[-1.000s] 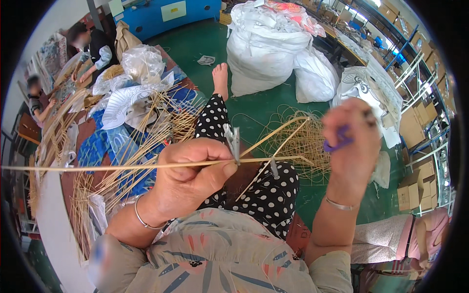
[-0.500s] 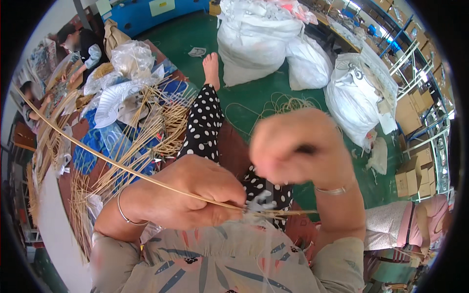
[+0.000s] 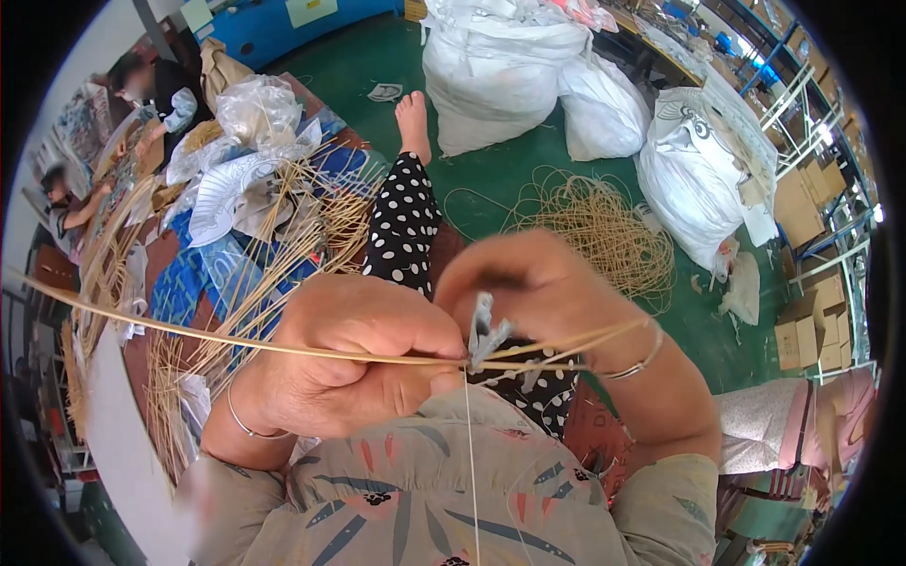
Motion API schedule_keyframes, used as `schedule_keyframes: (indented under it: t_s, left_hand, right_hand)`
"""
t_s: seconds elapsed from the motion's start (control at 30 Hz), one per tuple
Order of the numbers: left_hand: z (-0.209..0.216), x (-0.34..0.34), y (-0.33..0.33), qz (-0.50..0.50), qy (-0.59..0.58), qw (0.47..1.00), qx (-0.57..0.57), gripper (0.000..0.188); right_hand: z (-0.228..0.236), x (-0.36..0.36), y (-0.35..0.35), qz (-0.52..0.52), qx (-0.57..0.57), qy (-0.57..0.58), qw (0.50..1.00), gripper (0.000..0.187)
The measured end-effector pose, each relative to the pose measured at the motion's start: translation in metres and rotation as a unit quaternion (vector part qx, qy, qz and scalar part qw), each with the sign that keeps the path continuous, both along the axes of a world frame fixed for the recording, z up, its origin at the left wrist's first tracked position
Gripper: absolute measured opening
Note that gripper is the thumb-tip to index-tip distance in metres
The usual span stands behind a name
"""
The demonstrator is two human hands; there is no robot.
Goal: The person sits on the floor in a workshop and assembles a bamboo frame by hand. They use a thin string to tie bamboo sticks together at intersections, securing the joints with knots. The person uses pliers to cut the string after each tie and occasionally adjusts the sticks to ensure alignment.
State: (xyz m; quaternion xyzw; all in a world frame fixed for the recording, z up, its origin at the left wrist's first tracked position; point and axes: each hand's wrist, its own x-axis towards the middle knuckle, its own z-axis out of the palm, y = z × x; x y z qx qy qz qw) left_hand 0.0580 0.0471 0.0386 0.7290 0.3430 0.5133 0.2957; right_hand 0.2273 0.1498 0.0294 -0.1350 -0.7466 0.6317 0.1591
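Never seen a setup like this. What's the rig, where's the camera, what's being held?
There's no machine: just a person's bare hands. The camera is the left of two wide fisheyes worn on the head, looking down, so left is the person's left and straight edges bend near the rim.

The left hand pinches thin pale strips that stick out to both sides. By its fingertips sits a grey clip-like piece, with a white thread running down. The right hand is curled just beyond; its grip is hidden.

At left, thin sticks and blue plastic lie piled on a reddish surface. A tangled pale coil lies on the green floor.
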Motion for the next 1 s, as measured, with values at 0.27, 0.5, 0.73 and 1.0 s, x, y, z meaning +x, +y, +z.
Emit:
schedule_keyframes:
  t_s: [0.27, 0.5, 0.73, 1.0]
  left_hand:
    - [0.015, -0.005, -0.008, 0.102, 0.09, 0.984, 0.113, 0.012]
    - [0.014, 0.003, -0.004, 0.105, 0.134, 0.97, 0.174, 0.013]
    - [0.021, 0.005, -0.021, 0.119, 0.179, 0.971, 0.1, 0.013]
    - [0.023, -0.003, -0.005, -0.09, 0.216, 0.972, 0.02, 0.012]
  right_hand:
    - [0.008, 0.029, -0.06, -0.243, 0.173, 0.116, 0.947, 0.024]
    - [-0.017, -0.001, -0.063, -0.179, 0.027, 0.244, 0.953, 0.016]
    - [0.021, 0.019, -0.061, -0.191, 0.545, 0.184, 0.796, 0.016]
    - [0.04, 0.011, -0.066, -0.199, 0.533, 0.064, 0.82, 0.013]
